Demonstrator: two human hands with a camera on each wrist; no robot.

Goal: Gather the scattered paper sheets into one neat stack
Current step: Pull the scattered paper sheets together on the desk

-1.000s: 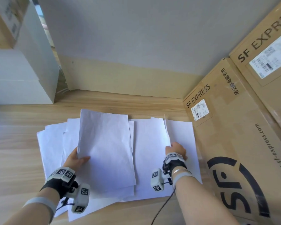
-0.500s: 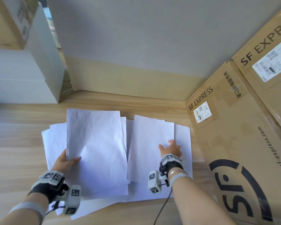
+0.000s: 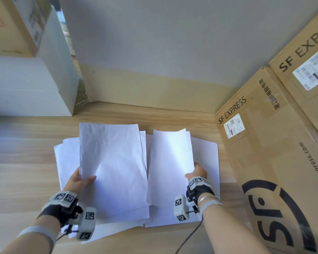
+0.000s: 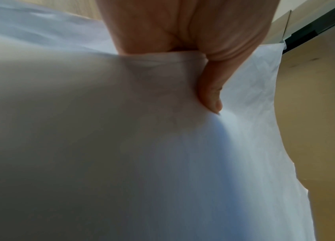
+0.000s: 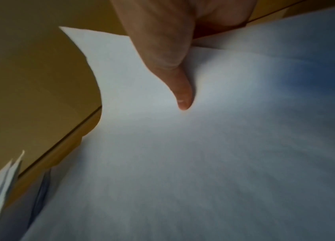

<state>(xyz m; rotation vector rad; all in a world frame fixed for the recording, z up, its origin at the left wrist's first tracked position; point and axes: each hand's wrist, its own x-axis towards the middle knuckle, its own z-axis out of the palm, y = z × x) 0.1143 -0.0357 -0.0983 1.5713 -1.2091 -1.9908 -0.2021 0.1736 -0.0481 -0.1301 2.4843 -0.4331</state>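
Note:
Several white paper sheets (image 3: 68,162) lie overlapped on the wooden table (image 3: 17,162). My left hand (image 3: 81,179) pinches the left edge of a lifted bundle of sheets (image 3: 112,165), thumb on top; the left wrist view shows that thumb pressed into the paper (image 4: 162,146). My right hand (image 3: 195,171) pinches the right edge of another raised sheet (image 3: 170,165), and its thumb lies on top of the sheet (image 5: 203,154) in the right wrist view. One more sheet (image 3: 207,158) lies flat under the right hand. The fingers of both hands are hidden beneath the paper.
Large SF Express cardboard boxes (image 3: 275,153) stand close on the right, almost touching the papers. White boxes (image 3: 26,88) with a cardboard box on top sit at the back left. A grey wall (image 3: 154,43) closes the far side. Bare wood lies left of the sheets.
The right hand took hold of a sheet's right edge and raised it, moving leftward. The left hand's bundle shifted slightly left and stays lifted.

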